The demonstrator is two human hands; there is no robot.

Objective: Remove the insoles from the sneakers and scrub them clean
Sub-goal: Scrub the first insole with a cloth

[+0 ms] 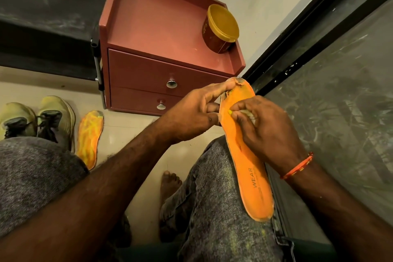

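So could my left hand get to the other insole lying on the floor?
Probably yes: the insole on the floor lies uncovered beside the shoes, but the left hand must first release the held insole.

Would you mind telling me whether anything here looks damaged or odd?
The orange insole held in both hands looks worn: its toe end, by the left hand, is torn and frayed, and its heel edge is ragged.

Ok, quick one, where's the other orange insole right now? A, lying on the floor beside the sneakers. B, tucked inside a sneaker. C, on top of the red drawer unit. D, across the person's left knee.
A: the second insole lies flat on the floor, just right of the sneakers.
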